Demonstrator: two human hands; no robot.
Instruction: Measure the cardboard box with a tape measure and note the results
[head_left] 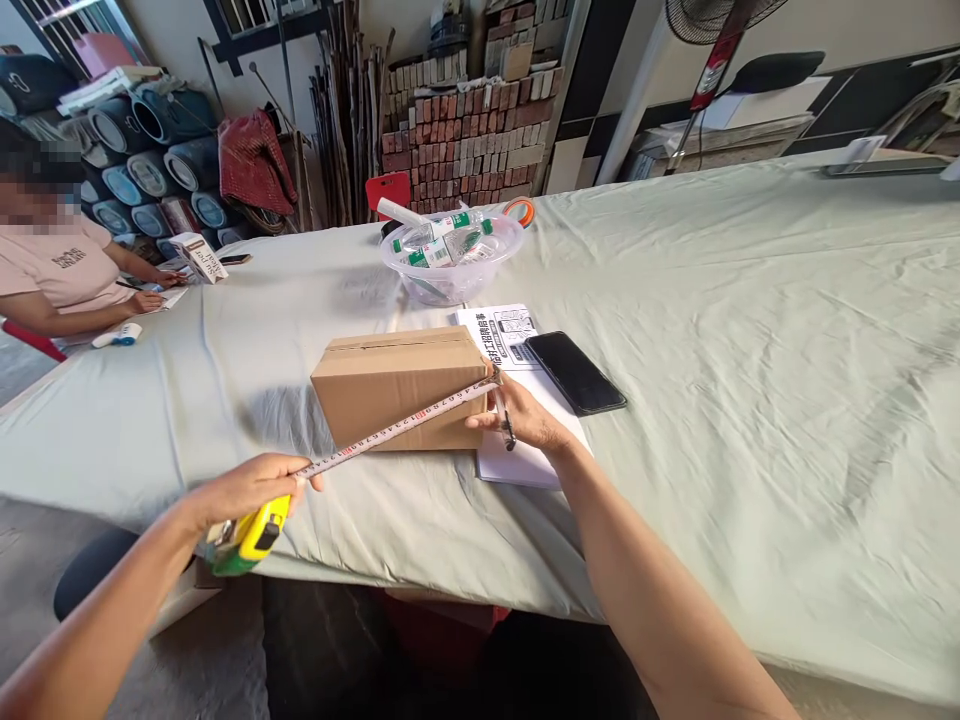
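A closed cardboard box [397, 390] sits on the cloth-covered table in front of me. My left hand [251, 490] is closed on a yellow and green tape measure [262, 533] near the table's front edge. The pulled-out white blade [397, 428] slants up to the right across the box's front face. At the box's right front edge, my right hand [525, 410] pinches the blade's end, and a pen-like thing [508, 432] hangs by its fingers. Under that hand lie white printed sheets [512, 345], partly hidden by hand and box.
A black phone [576, 372] lies right of the sheets. Behind the box stands a clear basin [450, 270] of plastic bottles, with an orange tape roll [519, 211] beside it. At the left a person [60, 250] sits writing near a small carton [199, 257]. A fan [716, 60] stands behind the table.
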